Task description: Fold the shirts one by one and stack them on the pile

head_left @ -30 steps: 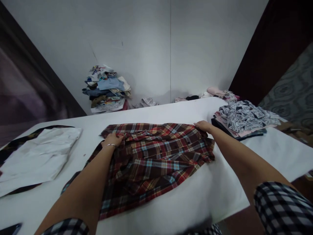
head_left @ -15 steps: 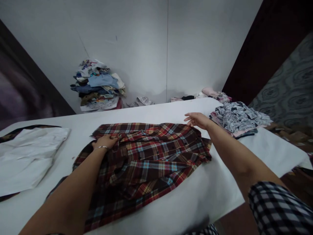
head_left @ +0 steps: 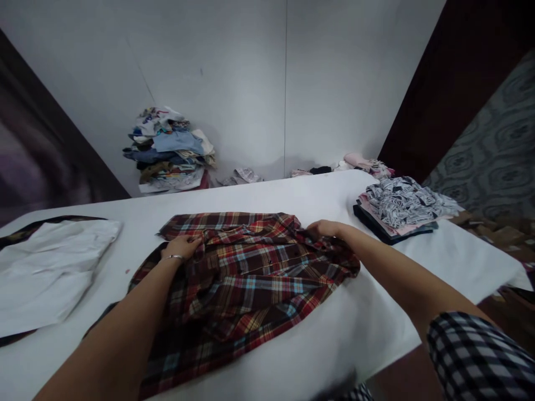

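Note:
A dark plaid shirt [head_left: 259, 278] in brown, red, yellow and light blue lies spread on the white table, its buttons facing up. Near its upper left part, my left hand [head_left: 181, 247] is closed on the fabric, with a bracelet at the wrist. My right hand [head_left: 324, 229] grips the shirt's far right edge, where the cloth bunches and folds inward under the fingers. The fingertips of both hands are partly hidden in the cloth.
White garments [head_left: 54, 267] lie on dark cloth at the left. A tall pile of clothes [head_left: 169, 153] stands by the wall. At the right sits a stack topped by a black-and-white printed garment [head_left: 409, 200]. The white table [head_left: 326, 195] ends at the lower right.
My right hand has gone from open fingers at the shirt's far right corner to a closed grip, pulling that edge inward. My left hand stays about where it was.

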Tool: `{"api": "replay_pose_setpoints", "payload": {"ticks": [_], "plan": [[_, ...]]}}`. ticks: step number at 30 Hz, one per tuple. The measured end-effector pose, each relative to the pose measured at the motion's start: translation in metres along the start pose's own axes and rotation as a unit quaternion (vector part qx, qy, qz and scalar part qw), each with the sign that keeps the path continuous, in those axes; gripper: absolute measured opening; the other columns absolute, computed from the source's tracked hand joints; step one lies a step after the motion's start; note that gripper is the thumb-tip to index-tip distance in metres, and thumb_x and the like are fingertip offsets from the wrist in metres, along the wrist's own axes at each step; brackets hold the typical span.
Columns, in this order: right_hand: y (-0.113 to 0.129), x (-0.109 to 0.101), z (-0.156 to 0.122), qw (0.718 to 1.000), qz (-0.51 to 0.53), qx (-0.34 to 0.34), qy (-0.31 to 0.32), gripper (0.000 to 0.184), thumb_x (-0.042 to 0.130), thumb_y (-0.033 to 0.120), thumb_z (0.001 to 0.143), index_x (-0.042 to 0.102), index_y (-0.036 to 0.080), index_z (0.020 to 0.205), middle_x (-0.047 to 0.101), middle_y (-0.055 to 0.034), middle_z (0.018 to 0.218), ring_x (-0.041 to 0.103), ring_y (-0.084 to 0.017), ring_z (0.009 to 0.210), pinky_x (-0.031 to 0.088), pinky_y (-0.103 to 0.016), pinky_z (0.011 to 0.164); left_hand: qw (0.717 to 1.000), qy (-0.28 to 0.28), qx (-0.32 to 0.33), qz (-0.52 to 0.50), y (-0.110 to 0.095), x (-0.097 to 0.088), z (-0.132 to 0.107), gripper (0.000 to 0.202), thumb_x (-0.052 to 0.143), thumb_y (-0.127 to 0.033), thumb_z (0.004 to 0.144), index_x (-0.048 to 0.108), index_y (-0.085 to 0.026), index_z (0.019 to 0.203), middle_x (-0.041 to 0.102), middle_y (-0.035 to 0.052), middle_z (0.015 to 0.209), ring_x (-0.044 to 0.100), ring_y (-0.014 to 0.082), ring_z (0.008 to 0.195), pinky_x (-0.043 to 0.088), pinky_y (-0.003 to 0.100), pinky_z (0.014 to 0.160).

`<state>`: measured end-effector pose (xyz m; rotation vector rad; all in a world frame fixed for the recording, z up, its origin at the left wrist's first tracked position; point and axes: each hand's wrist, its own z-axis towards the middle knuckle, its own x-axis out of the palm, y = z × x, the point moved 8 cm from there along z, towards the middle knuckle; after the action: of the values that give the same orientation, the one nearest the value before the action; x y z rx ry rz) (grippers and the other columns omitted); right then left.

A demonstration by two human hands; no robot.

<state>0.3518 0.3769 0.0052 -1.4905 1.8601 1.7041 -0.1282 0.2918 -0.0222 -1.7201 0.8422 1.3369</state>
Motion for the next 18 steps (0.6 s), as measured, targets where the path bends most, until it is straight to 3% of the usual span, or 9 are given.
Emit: {"api": "replay_pose_setpoints", "payload": {"ticks": [3,5,7,10,14,18], "plan": [[0.02,0.022,-0.006,0.993,0.019,0.007,0.117,0.042,0.074,0.046,0.067,0.072,0.024,0.104,0.071,-0.0032,0.098,0.063,-0.019,0.087,0.053,-0.025,0.069,1.0,0.011,0.018,0.0,-0.002,0.0,-0.005,0.059,0.038,-0.059,0.083,0.065,-0.019,0.117,0.064,0.0129,0.122,0.059,0.0322,0.11,0.045,0.038,0.087],[0.025,0.024,-0.014,0.987,0.066,0.011,0.145,0.055,0.072,0.05,0.069,0.066,0.024,0.117,0.068,-0.0058,0.106,0.062,-0.02,0.092,0.054,-0.025,0.063,0.999,0.005,0.032,-0.001,-0.003,-0.003,-0.009,0.055,0.041,-0.055,0.084,0.064,-0.021,0.119,0.063,0.0114,0.124,0.058,0.0304,0.112,0.045,0.036,0.089],[0.018,0.013,-0.018,0.992,0.08,0.039,0.093,0.058,0.071,0.049,0.071,0.063,0.019,0.12,0.067,-0.0103,0.108,0.062,-0.021,0.091,0.054,-0.023,0.059,0.999,-0.002,0.045,0.003,-0.005,-0.005,-0.013,0.053,0.041,-0.052,0.084,0.065,-0.019,0.118,0.063,0.0114,0.124,0.058,0.0293,0.112,0.045,0.034,0.089],[-0.001,0.0,-0.026,0.995,0.067,0.076,0.013,0.045,0.066,0.046,0.078,0.066,0.012,0.107,0.068,-0.0135,0.097,0.062,-0.017,0.078,0.051,-0.022,0.055,0.999,-0.009,0.051,0.01,-0.006,-0.008,-0.019,0.053,0.041,-0.052,0.084,0.066,-0.017,0.116,0.063,0.0122,0.123,0.059,0.0296,0.111,0.046,0.033,0.088],[-0.005,0.022,-0.035,0.998,0.044,0.035,0.033,0.035,0.058,0.045,0.083,0.069,0.013,0.095,0.068,-0.0082,0.084,0.06,-0.014,0.07,0.048,-0.022,0.058,0.999,-0.011,0.043,0.011,-0.005,-0.006,-0.024,0.052,0.045,-0.05,0.083,0.063,-0.019,0.12,0.058,0.0112,0.131,0.056,0.0302,0.116,0.045,0.036,0.092],[0.005,0.033,-0.041,0.997,-0.073,-0.016,-0.027,0.02,0.063,0.035,0.078,0.069,0.017,0.085,0.068,-0.003,0.08,0.059,-0.015,0.073,0.044,-0.023,0.067,0.999,-0.012,0.038,0.012,-0.003,-0.005,-0.027,0.052,0.046,-0.049,0.083,0.061,-0.019,0.122,0.054,0.0114,0.135,0.053,0.03,0.12,0.043,0.037,0.096]]}}
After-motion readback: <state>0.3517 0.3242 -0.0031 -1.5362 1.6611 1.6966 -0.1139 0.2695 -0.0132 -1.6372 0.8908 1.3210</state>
